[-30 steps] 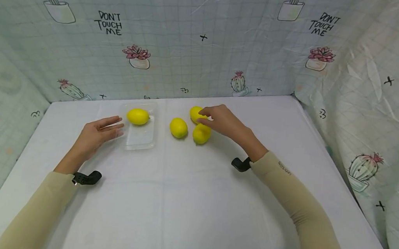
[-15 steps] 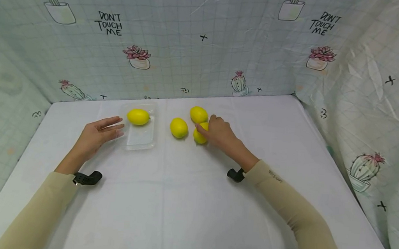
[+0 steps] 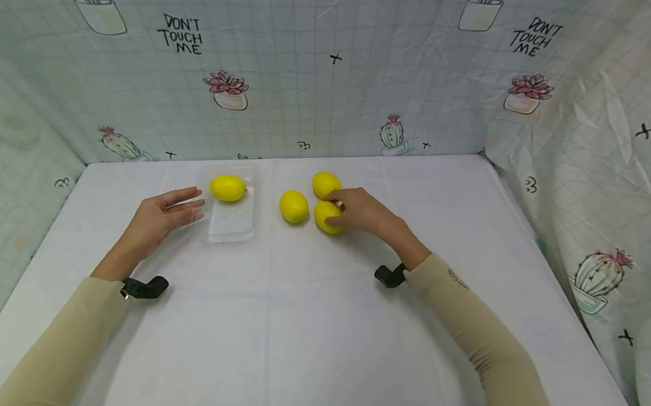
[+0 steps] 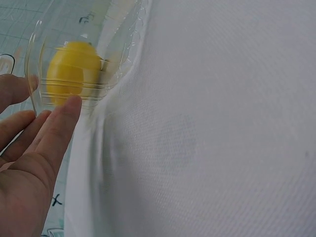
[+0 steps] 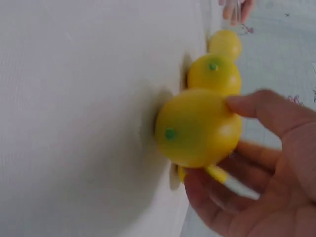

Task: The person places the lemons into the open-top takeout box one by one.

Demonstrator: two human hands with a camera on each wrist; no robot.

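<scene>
half a second on, the right hand [image 3: 365, 211] has shifted its hold: its fingertips, which lay over the right side of the gripped lemon [image 3: 323, 213], now reach across to its far side, while the thumb lies on the near side. thumb and fingers are curled about that lemon, pinching it, and it appears to sit on the white tablecloth [image 3: 315, 336].

just beyond those fingertips, on the far side, rests the far lemon [image 3: 325, 182]; past the thumb tip, to the left, is the loose lemon [image 3: 293, 207], just beside the other two.

the left hand [image 3: 156, 220] has stayed put, its fingers fairly straight and relaxed, with the tips at the side wall of the clear tray [image 3: 231, 222]. ahead of these fingertips, lying on its side in the tray's far half, is the tray lemon [image 3: 228, 188].

behind the left fingers, at the wrist, is a black band [image 3: 145, 287]; beyond both hands' fingers hangs a printed curtain [image 3: 290, 66].
</scene>
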